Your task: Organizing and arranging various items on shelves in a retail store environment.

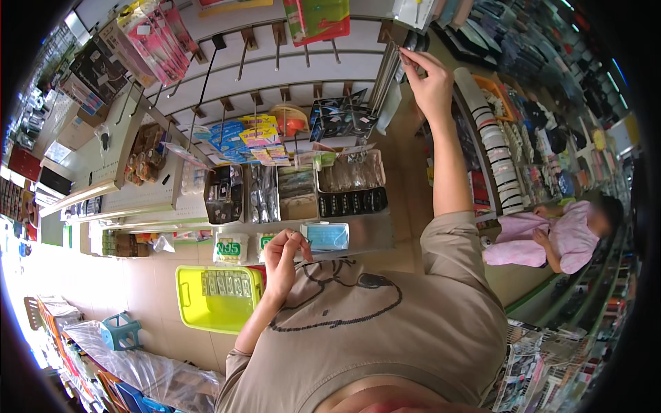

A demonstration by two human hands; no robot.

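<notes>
My right hand [433, 88] is raised at the upper right, thumb and forefinger pinched at the tip of a metal display hook [392, 40] on the slatwall. Close to my chest, my left hand [281, 260] is held with its fingers curled; whether something small sits between the fingertips cannot be told. Just beyond it, a box of blue face masks [330, 236] rests on the lower shelf, next to white packs of masks [231, 249]. Several bare hooks [242, 61] stick out of the white slatwall [351, 69].
Boxes of packaged goods [351, 173] fill the shelf ahead, below hanging blue and yellow packs [253, 137]. A lime-green bin [214, 315] stands on the floor at left, near a blue stool [121, 331]. A person in pink [563, 235] is at right, beside a goods rack [501, 160].
</notes>
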